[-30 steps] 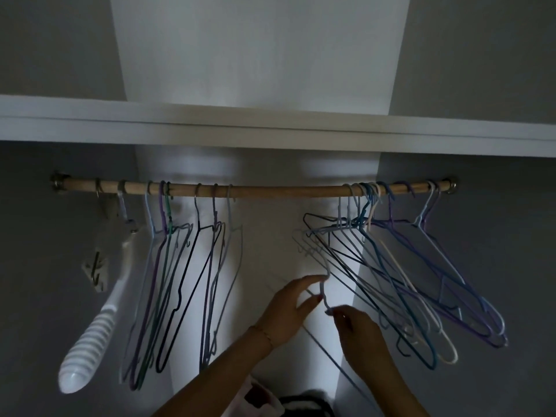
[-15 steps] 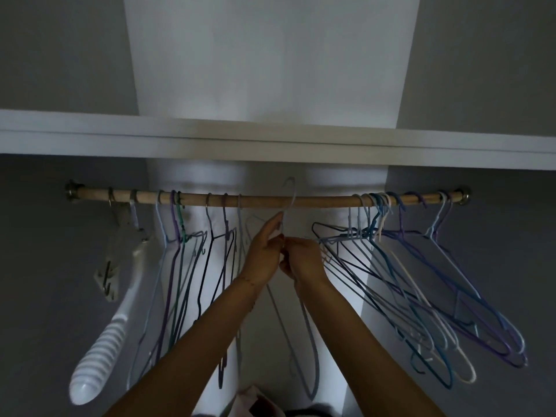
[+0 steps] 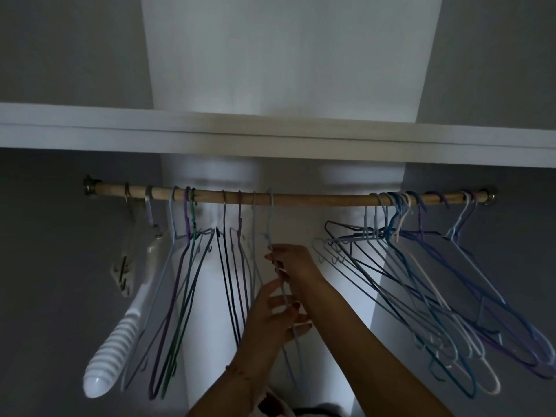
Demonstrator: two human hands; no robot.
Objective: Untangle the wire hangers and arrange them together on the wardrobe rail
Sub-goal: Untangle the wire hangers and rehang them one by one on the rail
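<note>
A wooden wardrobe rail (image 3: 316, 199) runs across under a white shelf. A pale blue wire hanger (image 3: 268, 218) hangs with its hook over the rail near the middle. My right hand (image 3: 296, 261) pinches its neck just below the hook. My left hand (image 3: 272, 317) holds its wire lower down. Left of it hangs a neat group of wire hangers (image 3: 192, 281), straight down. On the right a tangled bunch of blue, purple and white wire hangers (image 3: 421, 284) splays out sideways from the rail.
A white shelf edge (image 3: 276, 136) sits right above the rail. A thick white plastic hanger (image 3: 120, 335) and a small hook fitting (image 3: 123, 273) hang at the far left. Grey side walls close in on both sides. Dark cloth (image 3: 313, 412) lies at the bottom.
The pale blue hanger was lifted from the tangle and its hook now sits on the rail. My hands have dropped from the hook to its neck and body.
</note>
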